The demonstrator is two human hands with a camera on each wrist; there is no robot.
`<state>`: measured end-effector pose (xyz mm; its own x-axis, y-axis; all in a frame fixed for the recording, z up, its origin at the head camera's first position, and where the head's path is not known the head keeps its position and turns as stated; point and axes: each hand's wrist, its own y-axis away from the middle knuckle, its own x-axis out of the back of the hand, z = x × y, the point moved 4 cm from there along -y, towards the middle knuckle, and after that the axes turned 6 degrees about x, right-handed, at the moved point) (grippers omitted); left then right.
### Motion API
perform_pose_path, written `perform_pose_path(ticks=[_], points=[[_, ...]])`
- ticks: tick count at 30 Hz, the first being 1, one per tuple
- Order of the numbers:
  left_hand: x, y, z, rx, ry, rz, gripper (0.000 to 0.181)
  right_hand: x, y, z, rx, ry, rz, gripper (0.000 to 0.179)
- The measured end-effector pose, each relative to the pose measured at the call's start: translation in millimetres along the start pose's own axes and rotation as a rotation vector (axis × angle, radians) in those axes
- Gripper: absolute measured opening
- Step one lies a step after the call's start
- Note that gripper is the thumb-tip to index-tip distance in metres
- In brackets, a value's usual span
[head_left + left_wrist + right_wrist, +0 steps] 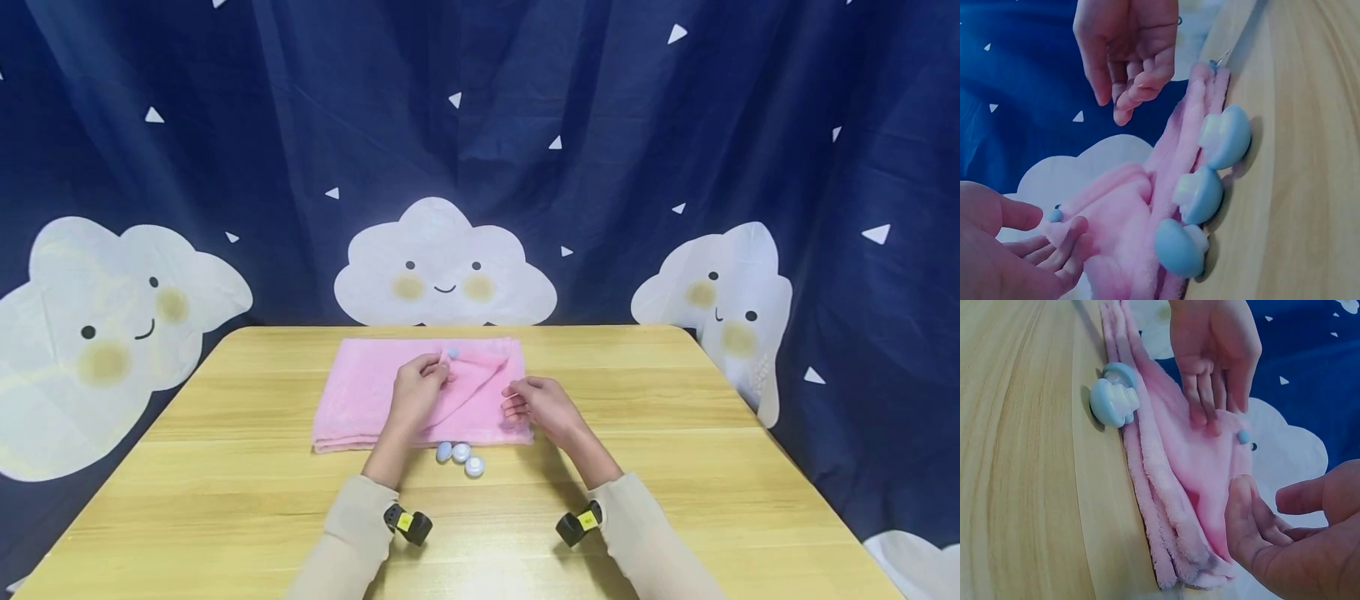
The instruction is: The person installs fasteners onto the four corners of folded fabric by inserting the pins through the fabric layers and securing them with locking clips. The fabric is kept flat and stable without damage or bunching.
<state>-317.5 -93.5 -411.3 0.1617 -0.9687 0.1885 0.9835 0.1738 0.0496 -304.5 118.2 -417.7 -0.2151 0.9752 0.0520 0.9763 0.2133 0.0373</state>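
The left hand (417,388) pinches up the plush pink cloth (360,383) on the wood-grained table (225,500); at the cloth's right, the right hand (546,407) curves loosely, empty. Mushroom-shaped pale-blue knobs (461,452) sit nearside.

Cloth (360,387) is pink, knobs (461,452) lt blue & wht; table (262,508) yel, wood-grained; curtain (510,179) navy w/ wht clouds (444,265).

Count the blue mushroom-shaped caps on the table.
3, along the near edge of the pink plush cloth: a left cap, a middle cap beside it, a right cap slightly nearer. Any under the cloth would be hidden.
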Motion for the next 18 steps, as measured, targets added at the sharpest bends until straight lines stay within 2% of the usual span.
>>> perform_pose_path(ticks=[7,13,18], points=[[8.0,-5.8,-9.3,0.056,-0.061,-0.030,0.054,-0.5,0.8,-0.9,-0.007,-0.003,0.026,0.032],[14.5,-8.9,-15.5,0.109,-0.121,-0.034,0.075,-0.6,0.7,-1.8,0.002,0.011,0.031,0.031],[15.2,-8.3,-15.2,0.140,-0.096,-0.034,0.085,-0.3,1.7,-3.2,0.009,0.012,0.038,0.029]])
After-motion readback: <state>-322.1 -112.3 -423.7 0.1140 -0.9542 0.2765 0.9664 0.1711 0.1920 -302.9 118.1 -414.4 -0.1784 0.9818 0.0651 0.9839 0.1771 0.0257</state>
